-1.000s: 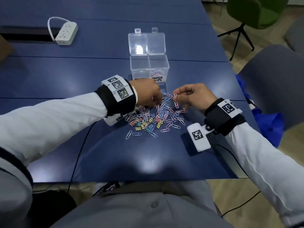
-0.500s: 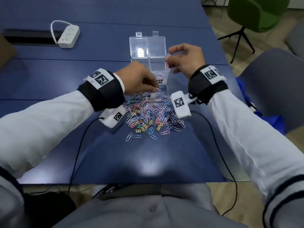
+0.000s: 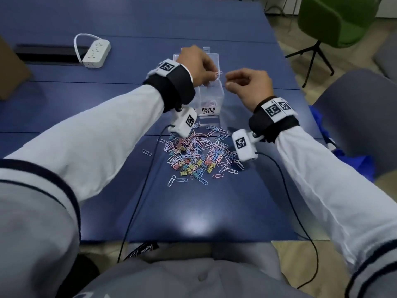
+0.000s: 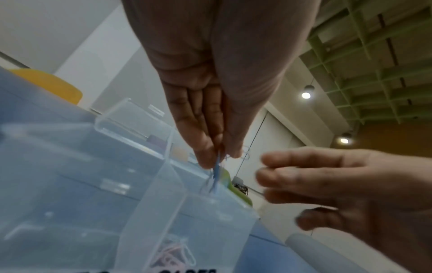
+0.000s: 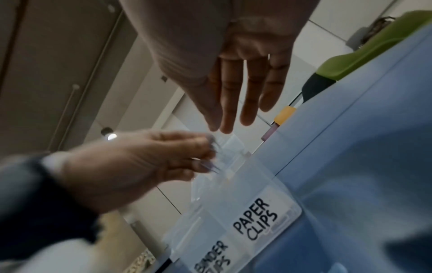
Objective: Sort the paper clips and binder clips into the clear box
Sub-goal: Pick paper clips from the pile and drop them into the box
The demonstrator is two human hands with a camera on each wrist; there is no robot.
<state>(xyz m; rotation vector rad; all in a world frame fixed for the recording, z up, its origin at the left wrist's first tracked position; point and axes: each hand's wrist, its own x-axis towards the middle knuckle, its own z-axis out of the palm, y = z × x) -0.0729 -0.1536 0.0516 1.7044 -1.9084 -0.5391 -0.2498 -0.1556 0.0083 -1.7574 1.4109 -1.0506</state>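
The clear box (image 3: 211, 97) stands open on the blue table, its front marked PAPER CLIPS (image 5: 254, 219) on the right and BINDER CLIPS (image 5: 215, 258) on the left. My left hand (image 3: 214, 75) hovers over the right compartment and pinches a few paper clips (image 4: 216, 171) between thumb and fingertips. A few pink paper clips (image 4: 173, 253) lie in that compartment. My right hand (image 3: 231, 81) hangs just right of the box, fingers relaxed and empty. The mixed pile of paper clips and binder clips (image 3: 199, 155) lies in front of the box.
A white power strip (image 3: 96, 53) sits at the back left beside a dark cable slot. Black wrist-camera cables (image 3: 137, 201) trail across the table toward me. A green chair (image 3: 335, 20) and a grey chair (image 3: 365, 117) stand off the table's right edge.
My left hand has risen from the pile to above the box with clips pinched. My right hand, over the box half a second ago, has drawn back to the right, empty.
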